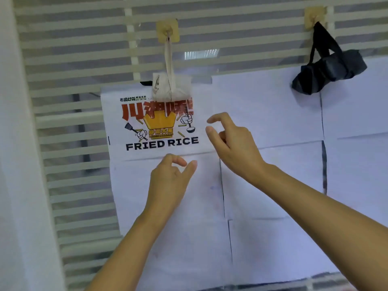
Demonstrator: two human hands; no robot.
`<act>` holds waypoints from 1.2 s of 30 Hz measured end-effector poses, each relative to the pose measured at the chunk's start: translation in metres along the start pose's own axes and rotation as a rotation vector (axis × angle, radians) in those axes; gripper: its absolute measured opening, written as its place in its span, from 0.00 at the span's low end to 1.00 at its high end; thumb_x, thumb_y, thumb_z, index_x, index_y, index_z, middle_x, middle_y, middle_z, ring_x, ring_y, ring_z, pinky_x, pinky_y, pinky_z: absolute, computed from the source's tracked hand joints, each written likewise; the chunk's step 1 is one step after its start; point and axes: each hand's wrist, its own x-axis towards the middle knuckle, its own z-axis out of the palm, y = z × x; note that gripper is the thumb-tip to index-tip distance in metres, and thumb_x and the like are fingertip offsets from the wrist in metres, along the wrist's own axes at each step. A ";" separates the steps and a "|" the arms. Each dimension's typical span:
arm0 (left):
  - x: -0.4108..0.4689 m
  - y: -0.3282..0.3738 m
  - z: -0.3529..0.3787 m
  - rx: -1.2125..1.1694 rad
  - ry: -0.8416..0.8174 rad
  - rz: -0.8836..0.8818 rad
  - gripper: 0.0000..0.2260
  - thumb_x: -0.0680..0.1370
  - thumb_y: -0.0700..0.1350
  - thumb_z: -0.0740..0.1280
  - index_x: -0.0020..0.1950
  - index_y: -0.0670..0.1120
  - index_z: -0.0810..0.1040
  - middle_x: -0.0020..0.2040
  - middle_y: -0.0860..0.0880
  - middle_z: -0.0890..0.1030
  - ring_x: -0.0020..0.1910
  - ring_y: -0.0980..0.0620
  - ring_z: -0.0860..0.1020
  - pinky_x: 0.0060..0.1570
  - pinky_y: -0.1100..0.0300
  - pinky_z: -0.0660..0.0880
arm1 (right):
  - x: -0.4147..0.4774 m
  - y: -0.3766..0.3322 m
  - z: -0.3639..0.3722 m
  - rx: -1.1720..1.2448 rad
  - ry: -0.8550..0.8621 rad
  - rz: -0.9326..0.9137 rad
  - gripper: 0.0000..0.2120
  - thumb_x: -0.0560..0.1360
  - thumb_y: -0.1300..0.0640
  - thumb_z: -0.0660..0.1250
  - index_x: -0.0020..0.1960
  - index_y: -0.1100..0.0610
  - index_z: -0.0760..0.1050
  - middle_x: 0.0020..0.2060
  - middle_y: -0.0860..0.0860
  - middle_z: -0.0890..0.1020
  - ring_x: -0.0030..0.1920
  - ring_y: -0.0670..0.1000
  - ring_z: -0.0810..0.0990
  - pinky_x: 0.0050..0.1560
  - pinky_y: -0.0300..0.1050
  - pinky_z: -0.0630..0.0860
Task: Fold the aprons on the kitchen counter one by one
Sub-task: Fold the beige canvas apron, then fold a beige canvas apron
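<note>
A: Locating the aprons?
B: Finding both hanging on the slatted wall (pixel 73 59), no counter in view: seeing the white printed apron (pixel 159 127) folded flat, dangling by its strap (pixel 169 57) from the left hook (pixel 167 31); seeing the black apron (pixel 329 70) bunched under the right hook (pixel 314 17).
A: Judging the handling?
B: Expecting light, limp cloth, likely sagging once unhooked; advising taking the strap near the hook while supporting the folded panel from below.
A: Reporting hand pose?
B: Hovering the left hand (pixel 170 181) just below the print, fingers loosely curled, gripping nothing. Holding the right hand (pixel 233 143) up beside the print's right edge, thumb and forefinger parted, grasping nothing.
</note>
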 end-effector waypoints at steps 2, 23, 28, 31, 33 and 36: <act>-0.032 -0.022 0.015 0.023 -0.077 -0.013 0.10 0.76 0.55 0.68 0.46 0.50 0.72 0.23 0.53 0.66 0.21 0.57 0.66 0.25 0.68 0.63 | -0.041 0.012 0.004 -0.096 -0.086 0.039 0.13 0.81 0.49 0.56 0.60 0.54 0.72 0.20 0.47 0.68 0.23 0.47 0.68 0.30 0.45 0.64; -0.363 -0.222 0.139 0.459 -1.055 -0.466 0.28 0.71 0.54 0.71 0.66 0.48 0.65 0.65 0.49 0.68 0.64 0.50 0.68 0.64 0.56 0.66 | -0.491 0.122 0.003 -0.307 -0.942 0.993 0.20 0.69 0.45 0.71 0.56 0.54 0.72 0.56 0.53 0.72 0.58 0.56 0.71 0.55 0.46 0.68; -0.418 -0.236 0.132 0.882 -1.461 -0.392 0.44 0.70 0.56 0.73 0.78 0.49 0.51 0.78 0.42 0.49 0.76 0.37 0.45 0.72 0.36 0.45 | -0.564 0.107 -0.005 -0.375 -1.356 0.956 0.51 0.59 0.23 0.52 0.76 0.45 0.54 0.77 0.51 0.49 0.76 0.59 0.43 0.72 0.65 0.42; -0.440 -0.242 0.129 0.953 -1.398 -0.339 0.33 0.76 0.49 0.64 0.78 0.52 0.52 0.79 0.46 0.48 0.77 0.41 0.44 0.71 0.37 0.42 | -0.593 0.104 -0.012 -0.328 -1.429 0.970 0.48 0.68 0.31 0.65 0.78 0.43 0.42 0.77 0.51 0.39 0.76 0.60 0.37 0.71 0.67 0.40; -0.441 -0.245 0.127 0.911 -1.269 -0.365 0.23 0.78 0.48 0.61 0.74 0.52 0.63 0.77 0.48 0.56 0.76 0.45 0.52 0.73 0.43 0.48 | -0.598 0.106 -0.017 -0.312 -1.436 0.957 0.50 0.69 0.32 0.66 0.77 0.43 0.37 0.77 0.50 0.36 0.76 0.60 0.35 0.71 0.68 0.41; -0.430 -0.238 0.125 0.803 -1.034 -0.463 0.10 0.79 0.40 0.60 0.56 0.47 0.78 0.62 0.47 0.76 0.63 0.48 0.72 0.63 0.55 0.67 | -0.589 0.111 -0.023 -0.259 -1.505 0.957 0.49 0.69 0.33 0.66 0.77 0.43 0.38 0.77 0.51 0.37 0.76 0.61 0.37 0.71 0.69 0.44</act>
